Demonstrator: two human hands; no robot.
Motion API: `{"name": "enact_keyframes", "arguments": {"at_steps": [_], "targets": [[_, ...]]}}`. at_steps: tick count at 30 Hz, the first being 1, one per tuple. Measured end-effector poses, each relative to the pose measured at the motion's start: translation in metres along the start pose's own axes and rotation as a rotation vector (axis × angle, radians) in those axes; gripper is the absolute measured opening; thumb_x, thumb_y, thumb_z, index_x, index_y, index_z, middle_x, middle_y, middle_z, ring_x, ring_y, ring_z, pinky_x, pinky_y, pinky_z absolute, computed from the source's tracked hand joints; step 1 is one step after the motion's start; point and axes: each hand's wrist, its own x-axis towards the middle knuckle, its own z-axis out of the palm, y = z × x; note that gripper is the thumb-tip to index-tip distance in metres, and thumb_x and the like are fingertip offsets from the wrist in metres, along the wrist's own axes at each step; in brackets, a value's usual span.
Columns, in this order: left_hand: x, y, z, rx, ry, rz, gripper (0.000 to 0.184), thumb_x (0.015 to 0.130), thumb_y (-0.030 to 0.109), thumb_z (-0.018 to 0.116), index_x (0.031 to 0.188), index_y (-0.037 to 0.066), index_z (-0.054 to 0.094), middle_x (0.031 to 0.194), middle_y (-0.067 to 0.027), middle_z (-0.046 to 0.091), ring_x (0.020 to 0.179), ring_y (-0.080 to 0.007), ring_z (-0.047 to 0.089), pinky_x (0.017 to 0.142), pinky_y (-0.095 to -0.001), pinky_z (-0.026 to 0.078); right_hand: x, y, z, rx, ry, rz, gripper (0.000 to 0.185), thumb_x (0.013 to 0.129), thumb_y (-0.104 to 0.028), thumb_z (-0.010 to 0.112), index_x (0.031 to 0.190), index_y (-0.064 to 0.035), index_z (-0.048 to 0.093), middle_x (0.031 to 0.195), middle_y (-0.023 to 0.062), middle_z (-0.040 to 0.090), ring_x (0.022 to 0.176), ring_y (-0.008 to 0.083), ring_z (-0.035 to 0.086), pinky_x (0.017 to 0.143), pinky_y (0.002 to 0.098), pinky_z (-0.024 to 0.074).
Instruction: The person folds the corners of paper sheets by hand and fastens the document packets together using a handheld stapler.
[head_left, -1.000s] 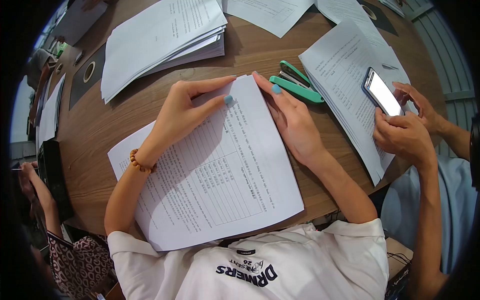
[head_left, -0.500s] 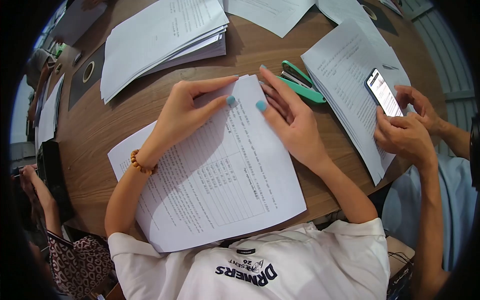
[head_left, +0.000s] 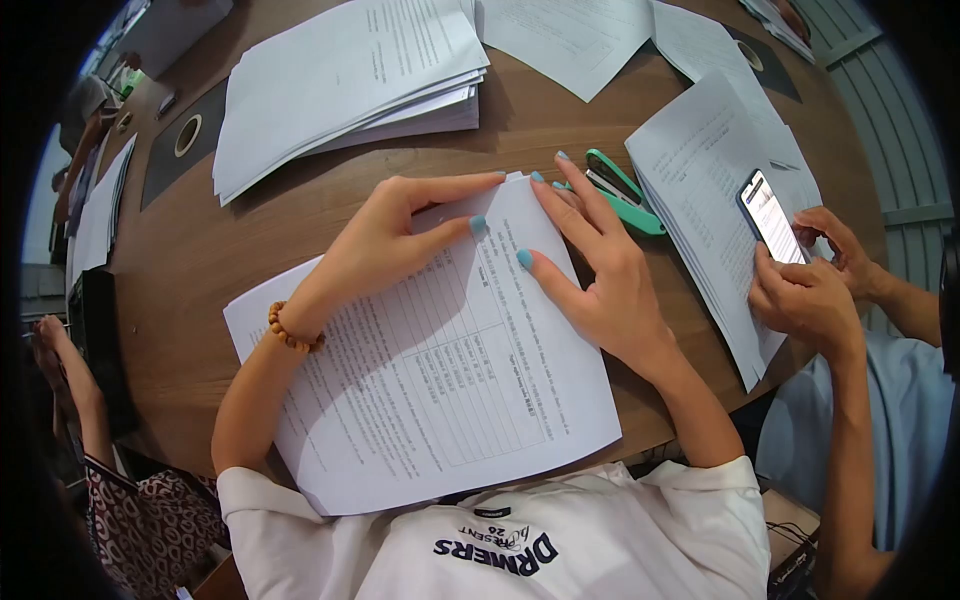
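Observation:
A stack of printed sheets with a table on its top page lies in front of me, tilted on the wood. My left hand, with a beaded bracelet at the wrist, rests at the stack's far edge, thumb on the page and fingers along the edge. At the stack's right side is my right hand, its fingers spread, the thumb over the page and the fingertips near the far corner. A green stapler lies just beyond my right fingers, partly hidden by them.
A thick paper pile is at the far left, beside a tape roll. Loose sheets lie at the back. To the right, a person's hands hold a phone over more papers. Another person's arm shows at left.
My right hand has lifted from the stack's side edge and spread, its thumb now over the page. My left hand keeps its place on the stack. The whole view has shifted slightly.

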Motion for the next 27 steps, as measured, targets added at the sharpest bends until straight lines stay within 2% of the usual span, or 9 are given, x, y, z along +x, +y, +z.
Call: {"name": "enact_keyframes", "arguments": {"at_steps": [4, 7, 10, 12, 13, 15, 18, 20, 27], "targets": [[-0.0001, 0.0022, 0.0, 0.024, 0.005, 0.001, 0.045, 0.082, 0.0, 0.055, 0.127, 0.001, 0.051, 0.119, -0.0128, 0.06, 0.096, -0.0114, 0.06, 0.085, -0.025, 0.048, -0.0005, 0.0008, -0.0001, -0.037, 0.0, -0.03, 0.05, 0.078, -0.015, 0.065, 0.124, -0.001, 0.053, 0.138, 0.0217, 0.038, 0.116, 0.036, 0.051, 0.093, 0.0385, 0.0439], [-0.0003, 0.0033, 0.0004, 0.041, 0.004, -0.033, 0.045, 0.081, -0.001, 0.056, 0.126, 0.001, 0.052, 0.121, -0.0142, 0.058, 0.103, -0.0138, 0.059, 0.091, -0.0268, 0.046, -0.0015, 0.0002, -0.0006, -0.057, 0.004, -0.059, 0.048, 0.077, -0.012, 0.066, 0.123, -0.0027, 0.055, 0.138, 0.0212, 0.039, 0.116, 0.0363, 0.05, 0.093, 0.0388, 0.0436], [0.0, -0.0018, 0.0027, 0.013, 0.079, 0.094, 0.042, 0.079, -0.003, 0.058, 0.12, 0.001, 0.057, 0.124, -0.0152, 0.056, 0.111, -0.019, 0.056, 0.097, -0.0314, 0.043, -0.0016, -0.0003, 0.0, -0.081, 0.015, -0.109, 0.048, 0.076, -0.01, 0.066, 0.123, -0.0049, 0.056, 0.137, 0.021, 0.04, 0.117, 0.0365, 0.05, 0.094, 0.0391, 0.0433], [-0.0001, -0.0047, 0.0037, -0.043, 0.134, 0.171, 0.031, 0.076, -0.007, 0.06, 0.105, 0.0, 0.064, 0.125, -0.0158, 0.054, 0.116, -0.0242, 0.053, 0.101, -0.0361, 0.041, -0.002, -0.0014, 0.0007, -0.101, 0.019, -0.15, 0.049, 0.075, -0.008, 0.067, 0.123, -0.006, 0.056, 0.137, 0.021, 0.04, 0.117, 0.0367, 0.05, 0.094, 0.0392, 0.0433], [-0.0003, -0.005, 0.0045, -0.043, 0.134, 0.171, 0.031, 0.076, -0.007, 0.06, 0.105, 0.0, 0.064, 0.125, -0.0158, 0.054, 0.116, -0.0242, 0.053, 0.101, -0.0361, 0.041, -0.0021, -0.0032, 0.0007, -0.076, 0.043, -0.123, 0.05, 0.075, -0.008, 0.067, 0.123, -0.006, 0.056, 0.137, 0.0211, 0.039, 0.118, 0.0371, 0.049, 0.095, 0.0395, 0.0427], [-0.0009, -0.005, 0.0062, -0.045, 0.183, 0.169, 0.016, 0.073, -0.005, 0.062, 0.088, 0.0, 0.066, 0.121, -0.0135, 0.057, 0.111, -0.0235, 0.056, 0.094, -0.0329, 0.047, -0.0019, -0.0041, 0.0011, -0.051, 0.067, -0.097, 0.05, 0.074, -0.008, 0.068, 0.123, -0.006, 0.056, 0.138, 0.0211, 0.038, 0.119, 0.0376, 0.047, 0.096, 0.0399, 0.0422], [-0.0021, -0.0019, 0.0063, -0.037, 0.189, 0.178, 0.012, 0.073, -0.006, 0.063, 0.082, 0.001, 0.065, 0.12, -0.0123, 0.058, 0.11, -0.0235, 0.056, 0.094, -0.0326, 0.047, -0.0015, -0.0025, 0.0005, -0.005, 0.101, -0.03, 0.052, 0.073, -0.01, 0.069, 0.123, -0.0063, 0.056, 0.14, 0.021, 0.035, 0.12, 0.0384, 0.045, 0.096, 0.0413, 0.0411], [-0.0019, -0.0022, 0.0063, -0.025, 0.186, 0.178, 0.011, 0.073, -0.006, 0.063, 0.082, 0.001, 0.066, 0.12, -0.012, 0.058, 0.111, -0.0231, 0.056, 0.093, -0.0327, 0.048, -0.0023, -0.0006, -0.0009, -0.086, 0.037, -0.048, 0.051, 0.073, -0.011, 0.07, 0.122, -0.0054, 0.057, 0.142, 0.0203, 0.033, 0.122, 0.038, 0.044, 0.097, 0.0424, 0.0395], [-0.0023, -0.0006, 0.0074, -0.027, 0.209, 0.154, 0.015, 0.073, -0.006, 0.063, 0.086, 0.001, 0.065, 0.119, -0.012, 0.058, 0.109, -0.0219, 0.057, 0.092, -0.0325, 0.048, -0.0022, -0.0016, -0.0013, -0.119, 0.019, -0.071, 0.045, 0.073, -0.011, 0.069, 0.117, -0.0088, 0.061, 0.14, 0.0176, 0.037, 0.121, 0.0364, 0.044, 0.096, 0.0424, 0.0388]]}}
